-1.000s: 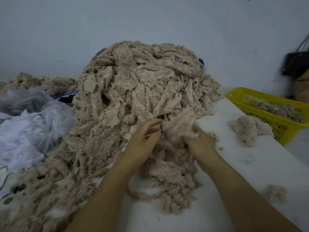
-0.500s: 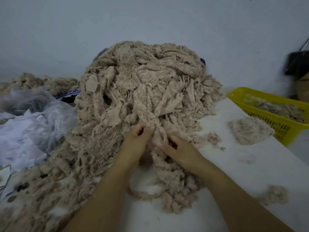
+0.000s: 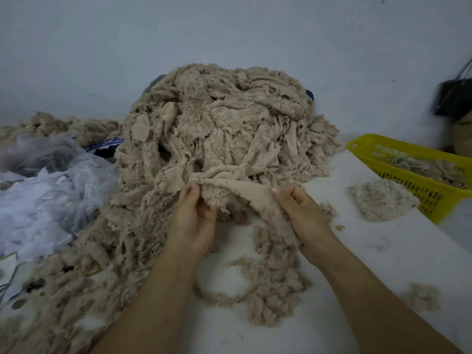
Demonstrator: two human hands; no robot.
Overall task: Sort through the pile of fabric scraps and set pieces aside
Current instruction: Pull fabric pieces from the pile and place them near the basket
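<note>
A tall pile of beige fleece scraps (image 3: 224, 123) rises at the back of the white table (image 3: 370, 264). At its foot my left hand (image 3: 191, 221) and my right hand (image 3: 304, 215) each pinch an end of one beige scrap (image 3: 240, 194), stretched between them just above the table. Its smooth backing faces me near the right hand, and a fluffy strip trails down from it. A small heap of set-aside scraps (image 3: 380, 200) lies to the right.
A yellow plastic basket (image 3: 421, 182) holding scraps stands at the right table edge. Clear plastic bags with white pieces (image 3: 43, 200) lie at the left. Loose fluff (image 3: 424, 296) lies near the front right. A dark bag (image 3: 454, 98) hangs on the wall.
My hands left the fluffy clump, dug into the pile's foot, then drew apart with one scrap stretched between them. A clump has joined the small heap at the right.
</note>
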